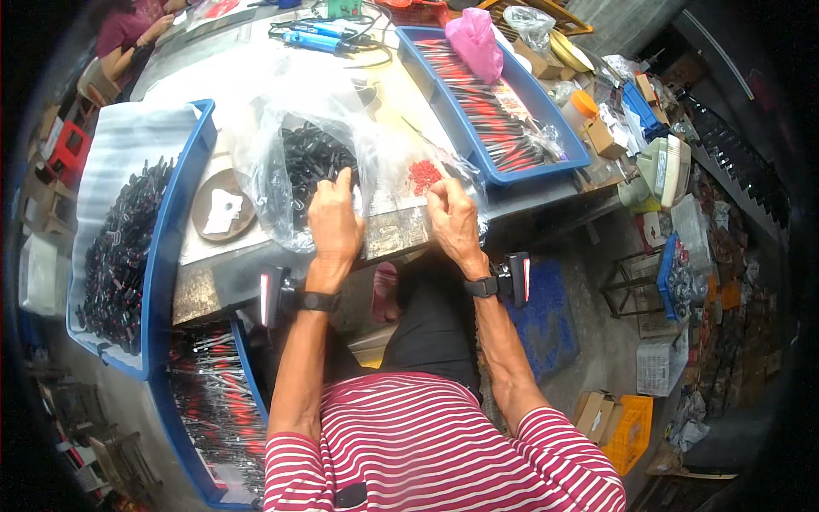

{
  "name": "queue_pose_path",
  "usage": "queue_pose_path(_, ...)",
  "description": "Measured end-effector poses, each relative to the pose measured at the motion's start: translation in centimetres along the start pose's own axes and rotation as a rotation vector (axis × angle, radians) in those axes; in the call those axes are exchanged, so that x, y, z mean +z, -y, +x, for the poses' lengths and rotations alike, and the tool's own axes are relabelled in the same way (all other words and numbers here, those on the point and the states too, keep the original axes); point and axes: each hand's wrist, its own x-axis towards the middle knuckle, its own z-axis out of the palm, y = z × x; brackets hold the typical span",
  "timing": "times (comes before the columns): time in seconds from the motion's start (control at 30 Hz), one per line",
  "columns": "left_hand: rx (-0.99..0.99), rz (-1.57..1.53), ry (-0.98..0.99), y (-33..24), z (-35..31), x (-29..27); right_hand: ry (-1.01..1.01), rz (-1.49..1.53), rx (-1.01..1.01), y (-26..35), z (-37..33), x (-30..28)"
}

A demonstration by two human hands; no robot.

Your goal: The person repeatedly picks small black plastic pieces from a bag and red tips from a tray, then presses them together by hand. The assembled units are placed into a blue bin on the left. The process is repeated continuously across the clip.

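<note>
My left hand is at the front edge of a clear plastic bag, its fingers curled. Inside that bag lies a heap of small black parts. Whatever is between the left fingers, if anything, is too small to make out. To the right, my right hand has thumb and fingers pinched together over the table's near edge. Just beyond its fingertips is a small pile of red pieces on clear plastic. I cannot see what the right pinch holds.
A blue tray heaped with black parts stands at left, with another tray below it. A brown dish is beside the bag. At far right, a blue tray holds slender red-and-black pieces; blue tools lie behind.
</note>
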Motion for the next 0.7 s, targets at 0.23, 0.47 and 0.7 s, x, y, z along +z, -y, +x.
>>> queue_pose_path(0.23,-0.351,-0.912,0.092,0.3,-0.2,-4.2,0.111,0.360,0.200,3.9,-0.4,-0.1)
queue_pose_path(0.47,-0.445,-1.419,0.233,-1.5,-2.1,-7.3,0.275,0.692,0.356,7.1,-1.3,0.9)
queue_pose_path(0.7,-0.448,-1.578,0.254,-2.3,-4.0,-7.8,0.355,0.929,0.440,7.5,-1.9,0.8)
